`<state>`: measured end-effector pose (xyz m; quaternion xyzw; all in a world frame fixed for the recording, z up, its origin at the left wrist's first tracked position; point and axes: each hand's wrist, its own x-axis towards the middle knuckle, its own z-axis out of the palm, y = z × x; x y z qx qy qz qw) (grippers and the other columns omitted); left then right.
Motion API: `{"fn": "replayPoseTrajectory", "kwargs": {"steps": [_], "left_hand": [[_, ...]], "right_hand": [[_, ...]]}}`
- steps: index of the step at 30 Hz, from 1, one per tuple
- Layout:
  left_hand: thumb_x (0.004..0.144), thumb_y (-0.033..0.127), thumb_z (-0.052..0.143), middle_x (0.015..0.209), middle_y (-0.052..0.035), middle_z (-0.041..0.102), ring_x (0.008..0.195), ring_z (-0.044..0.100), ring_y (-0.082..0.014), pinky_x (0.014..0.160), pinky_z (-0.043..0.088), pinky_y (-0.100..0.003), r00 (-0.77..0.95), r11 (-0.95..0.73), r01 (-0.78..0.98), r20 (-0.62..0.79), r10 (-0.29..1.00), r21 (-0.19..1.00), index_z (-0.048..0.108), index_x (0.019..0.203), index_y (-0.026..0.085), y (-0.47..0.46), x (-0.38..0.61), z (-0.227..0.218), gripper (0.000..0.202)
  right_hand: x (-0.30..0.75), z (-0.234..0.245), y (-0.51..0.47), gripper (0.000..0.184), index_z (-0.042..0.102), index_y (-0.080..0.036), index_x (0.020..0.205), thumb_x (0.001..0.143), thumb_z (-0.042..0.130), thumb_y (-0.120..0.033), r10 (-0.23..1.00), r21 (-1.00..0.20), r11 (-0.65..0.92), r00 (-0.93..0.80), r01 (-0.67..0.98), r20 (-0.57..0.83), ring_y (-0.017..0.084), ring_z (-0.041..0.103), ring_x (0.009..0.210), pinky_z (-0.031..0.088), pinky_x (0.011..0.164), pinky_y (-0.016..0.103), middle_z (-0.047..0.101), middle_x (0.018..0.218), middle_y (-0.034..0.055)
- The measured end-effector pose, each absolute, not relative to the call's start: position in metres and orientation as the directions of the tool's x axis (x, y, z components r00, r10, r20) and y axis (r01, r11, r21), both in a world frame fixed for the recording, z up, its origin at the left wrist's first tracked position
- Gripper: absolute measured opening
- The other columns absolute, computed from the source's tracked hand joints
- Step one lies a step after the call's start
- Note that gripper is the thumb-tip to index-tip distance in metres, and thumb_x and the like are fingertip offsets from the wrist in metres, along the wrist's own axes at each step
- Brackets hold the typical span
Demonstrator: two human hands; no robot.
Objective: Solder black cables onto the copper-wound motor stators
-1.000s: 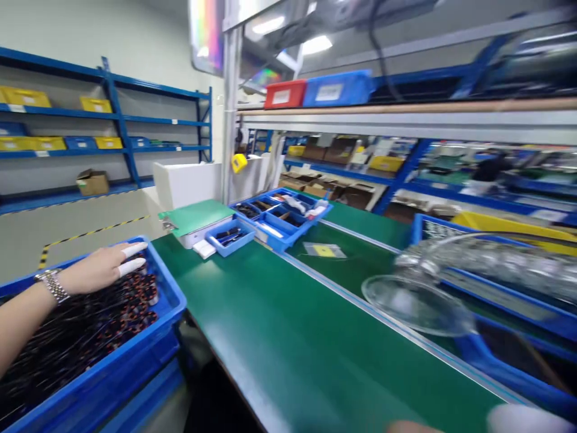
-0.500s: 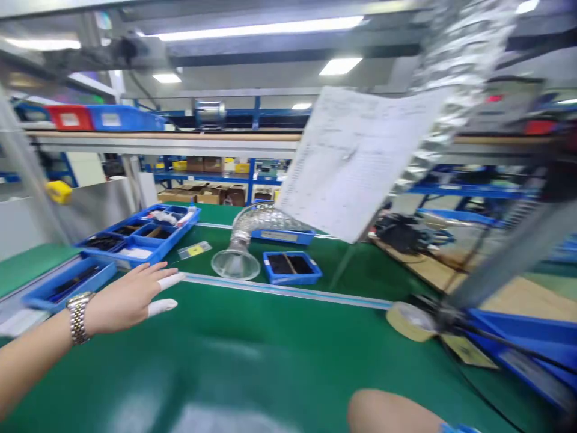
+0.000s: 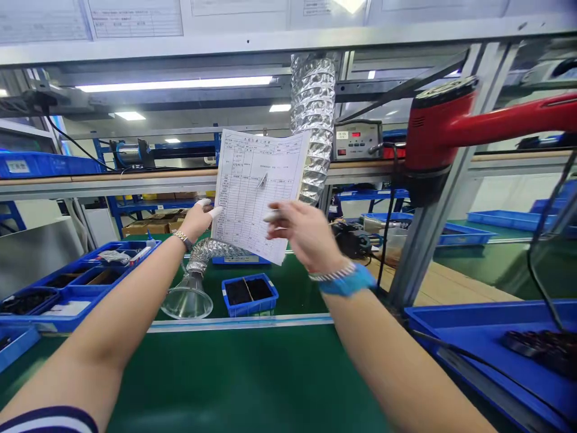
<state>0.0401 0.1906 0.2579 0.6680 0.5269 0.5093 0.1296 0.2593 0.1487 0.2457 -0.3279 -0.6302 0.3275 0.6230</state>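
A printed form sheet [image 3: 255,189] hangs in front of me above the green bench. My left hand [image 3: 201,218], with a watch on the wrist and white finger cots, pinches the sheet's left edge. My right hand [image 3: 303,231], wearing a blue wrist strap, is raised at the sheet's right side with its fingers closed on a thin light-coloured pen-like object [image 3: 273,215]. Below the sheet a small blue tray [image 3: 249,293] with dark parts sits on the bench.
A silver flexible duct [image 3: 314,123] runs down behind the sheet to a clear funnel hood [image 3: 187,297]. A red heat gun [image 3: 444,129] hangs on a metal frame at the right. Blue divided trays [image 3: 67,282] stand left; a blue bin [image 3: 496,343] stands right on the green bench [image 3: 243,373].
The view has swung from the left bin to the bench front. My left hand rose from over the bench and took the sheet's edge; my right hand came up beside it.
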Motion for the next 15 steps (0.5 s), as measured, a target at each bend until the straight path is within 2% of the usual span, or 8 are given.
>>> {"fn": "replayPoseTrajectory", "kwargs": {"steps": [3, 6, 10, 13, 15], "left_hand": [[0.077, 0.039, 0.055, 0.124, -0.0169, 0.052, 0.106, 0.054, -0.0261, 0.085, 0.045, -0.037, -0.087, -0.454, 0.485, 0.558, 0.826, 0.747, 0.046, 0.12, 0.012, 0.213, 0.047, 0.257, 0.052], [0.075, 0.041, 0.057, 0.115, -0.0139, 0.059, 0.096, 0.059, -0.0234, 0.08, 0.048, -0.035, -0.083, -0.5, 0.399, 0.573, 0.815, 0.769, 0.053, 0.113, 0.013, 0.223, 0.052, 0.257, 0.047], [0.073, 0.042, 0.059, 0.105, -0.0112, 0.064, 0.091, 0.06, -0.0223, 0.079, 0.048, -0.034, -0.098, -0.517, 0.331, 0.573, 0.813, 0.79, 0.06, 0.101, 0.013, 0.228, 0.057, 0.261, 0.04], [0.069, 0.043, 0.063, 0.101, -0.0105, 0.065, 0.09, 0.059, -0.0237, 0.077, 0.047, -0.035, -0.134, -0.477, 0.308, 0.534, 0.835, 0.823, 0.061, 0.097, 0.013, 0.21, 0.048, 0.253, 0.041], [0.065, 0.045, 0.065, 0.096, -0.0107, 0.066, 0.088, 0.06, -0.0257, 0.075, 0.048, -0.037, -0.145, -0.42, 0.301, 0.477, 0.867, 0.856, 0.063, 0.092, 0.013, 0.178, 0.031, 0.232, 0.042]], "right_hand": [[0.236, 0.269, 0.183, 0.019, 0.055, -0.011, 0.079, 0.089, 0.043, -0.022, 0.87, -0.872, 0.49, 0.073, -0.011, 0.488, 0.007, 0.051, 0.039, 0.049, 0.04, 0.02, 0.057, 0.06, 0.0008], [0.215, 0.29, 0.217, 0.023, 0.051, -0.012, 0.07, 0.087, 0.046, -0.026, 0.867, -0.881, 0.473, 0.166, 0.016, 0.469, 0.009, 0.049, 0.034, 0.045, 0.033, 0.02, 0.052, 0.049, -0.0007], [0.203, 0.296, 0.229, 0.025, 0.048, -0.013, 0.064, 0.087, 0.042, -0.019, 0.859, -0.887, 0.46, 0.233, 0.041, 0.456, 0.009, 0.047, 0.03, 0.044, 0.032, 0.019, 0.045, 0.039, -0.0034], [0.201, 0.289, 0.22, 0.023, 0.048, -0.013, 0.061, 0.084, 0.045, -0.014, 0.847, -0.869, 0.49, 0.202, 0.062, 0.492, 0.008, 0.048, 0.031, 0.045, 0.034, 0.018, 0.049, 0.042, -0.003], [0.205, 0.286, 0.215, 0.021, 0.049, -0.013, 0.063, 0.083, 0.048, -0.016, 0.832, -0.854, 0.516, 0.196, 0.071, 0.519, 0.007, 0.049, 0.033, 0.046, 0.036, 0.018, 0.052, 0.045, -0.0034]]}}
